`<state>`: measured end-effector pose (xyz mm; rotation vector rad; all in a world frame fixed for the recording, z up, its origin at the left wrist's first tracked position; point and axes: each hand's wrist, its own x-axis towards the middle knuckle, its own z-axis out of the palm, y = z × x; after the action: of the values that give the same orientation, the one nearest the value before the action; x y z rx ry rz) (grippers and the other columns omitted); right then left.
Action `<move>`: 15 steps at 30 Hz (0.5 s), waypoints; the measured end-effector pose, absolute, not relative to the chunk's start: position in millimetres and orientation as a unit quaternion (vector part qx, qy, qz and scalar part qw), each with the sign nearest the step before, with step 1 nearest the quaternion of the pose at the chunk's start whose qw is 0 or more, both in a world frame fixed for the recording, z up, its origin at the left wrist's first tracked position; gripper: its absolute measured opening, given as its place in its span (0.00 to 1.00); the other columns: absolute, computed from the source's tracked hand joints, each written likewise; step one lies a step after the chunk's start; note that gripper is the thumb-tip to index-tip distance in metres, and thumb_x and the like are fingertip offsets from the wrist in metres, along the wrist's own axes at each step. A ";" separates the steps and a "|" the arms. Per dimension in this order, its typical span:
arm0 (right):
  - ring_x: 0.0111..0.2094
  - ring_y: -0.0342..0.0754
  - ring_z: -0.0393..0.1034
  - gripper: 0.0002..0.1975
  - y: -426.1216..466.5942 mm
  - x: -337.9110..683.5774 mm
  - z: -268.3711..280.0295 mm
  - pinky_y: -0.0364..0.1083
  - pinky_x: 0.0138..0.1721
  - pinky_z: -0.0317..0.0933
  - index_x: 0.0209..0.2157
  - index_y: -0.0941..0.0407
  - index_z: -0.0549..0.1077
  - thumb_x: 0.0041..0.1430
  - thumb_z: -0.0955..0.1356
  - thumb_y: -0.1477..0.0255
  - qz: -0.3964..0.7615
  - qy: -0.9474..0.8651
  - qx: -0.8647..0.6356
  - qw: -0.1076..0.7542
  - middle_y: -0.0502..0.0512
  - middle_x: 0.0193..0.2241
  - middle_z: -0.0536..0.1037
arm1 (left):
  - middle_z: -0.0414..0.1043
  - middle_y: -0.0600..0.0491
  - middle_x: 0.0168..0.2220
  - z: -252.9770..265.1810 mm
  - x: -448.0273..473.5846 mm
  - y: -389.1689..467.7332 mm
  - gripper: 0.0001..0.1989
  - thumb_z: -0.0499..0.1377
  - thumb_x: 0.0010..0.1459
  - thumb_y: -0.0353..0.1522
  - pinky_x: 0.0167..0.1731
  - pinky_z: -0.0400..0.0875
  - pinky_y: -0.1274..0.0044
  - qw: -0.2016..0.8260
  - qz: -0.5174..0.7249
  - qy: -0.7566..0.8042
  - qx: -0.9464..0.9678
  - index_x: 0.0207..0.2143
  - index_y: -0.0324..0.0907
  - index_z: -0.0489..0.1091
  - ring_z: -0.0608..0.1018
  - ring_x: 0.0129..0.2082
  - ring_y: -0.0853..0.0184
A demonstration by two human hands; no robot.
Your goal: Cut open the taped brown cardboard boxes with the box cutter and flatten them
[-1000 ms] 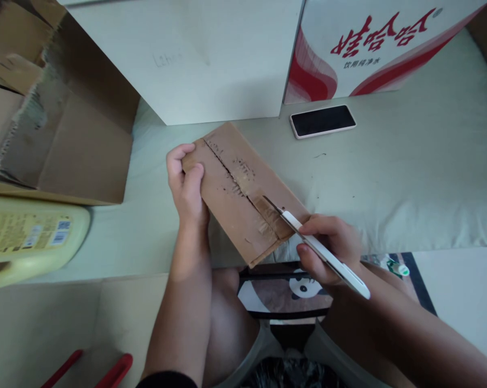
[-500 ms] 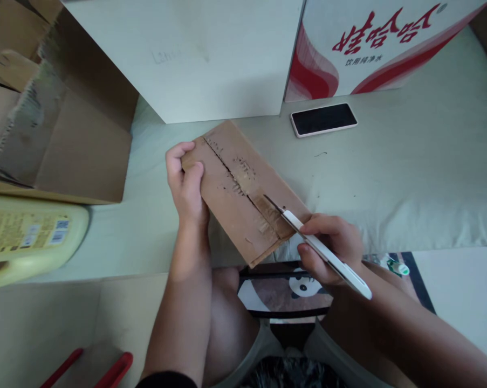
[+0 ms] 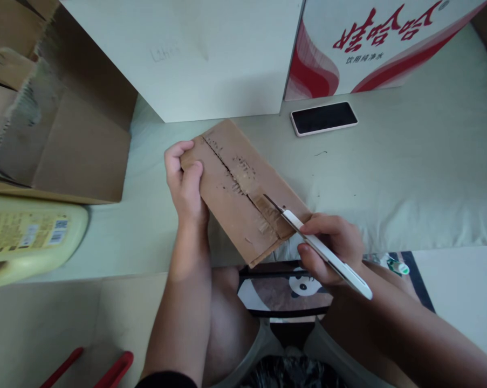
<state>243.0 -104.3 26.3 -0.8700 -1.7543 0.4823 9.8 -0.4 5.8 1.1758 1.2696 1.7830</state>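
A brown cardboard box (image 3: 227, 199) lies slanted before me, its taped seam running lengthwise and partly split, with dark torn marks along it. My left hand (image 3: 189, 183) is closed on the box's far left corner, thumb on top. In my right hand (image 3: 334, 245) is a white utility knife (image 3: 328, 256), gripped between thumb and fingers. Its thin dark blade points away to the left over the tape near the box's right end; whether the tip touches the tape I cannot tell.
A black-screened phone (image 3: 324, 118) lies beyond the box. Behind stand a white box (image 3: 211, 64) and a red-and-white carton (image 3: 360, 75). At left are an open cardboard carton (image 3: 85, 140) and a yellow jug (image 3: 33, 237). Red handles (image 3: 116, 369) show lower left.
Almost nothing differs. The view has shifted very slightly; both hands, the box and the knife keep the same positions relative to each other.
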 end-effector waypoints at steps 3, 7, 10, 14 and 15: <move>0.13 0.37 0.53 0.12 -104.2 242.7 25.8 0.39 0.15 0.52 0.40 0.51 0.69 0.53 0.68 0.79 0.209 -0.734 -0.360 0.536 0.41 0.21 0.70 | 0.65 0.51 0.37 4.1 8.2 1.0 0.22 0.68 0.48 0.43 0.34 0.61 0.71 0.323 0.683 0.479 0.446 0.42 0.42 0.69 0.67 0.34 0.65; 0.13 0.36 0.52 0.11 -104.0 242.0 25.7 0.39 0.14 0.48 0.39 0.51 0.69 0.54 0.67 0.78 0.209 -0.731 -0.364 0.538 0.41 0.20 0.69 | 0.66 0.52 0.36 3.9 7.6 1.5 0.21 0.67 0.47 0.39 0.33 0.59 0.75 0.315 0.689 0.476 0.446 0.42 0.40 0.69 0.66 0.33 0.67; 0.13 0.36 0.53 0.11 -104.1 242.0 26.3 0.39 0.14 0.47 0.39 0.51 0.68 0.54 0.67 0.78 0.203 -0.734 -0.364 0.536 0.41 0.20 0.69 | 0.68 0.53 0.36 4.3 7.8 1.4 0.19 0.65 0.46 0.36 0.32 0.60 0.76 0.314 0.693 0.475 0.443 0.41 0.39 0.71 0.67 0.32 0.67; 0.13 0.36 0.53 0.11 -104.3 243.1 27.0 0.38 0.14 0.49 0.39 0.51 0.68 0.54 0.67 0.78 0.202 -0.738 -0.363 0.532 0.41 0.20 0.69 | 0.68 0.53 0.35 4.0 7.9 1.7 0.19 0.65 0.46 0.37 0.31 0.60 0.76 0.310 0.698 0.468 0.445 0.41 0.40 0.70 0.67 0.32 0.67; 0.13 0.36 0.53 0.11 -104.3 243.3 26.9 0.39 0.14 0.49 0.39 0.51 0.69 0.54 0.68 0.78 0.203 -0.739 -0.361 0.532 0.41 0.20 0.69 | 0.68 0.53 0.35 3.8 7.8 1.8 0.19 0.65 0.46 0.37 0.32 0.60 0.76 0.309 0.697 0.468 0.447 0.41 0.40 0.70 0.67 0.32 0.67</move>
<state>243.3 -104.3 26.9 -0.8612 -1.7622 0.4840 7.8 1.8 3.8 1.1819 1.2359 1.8420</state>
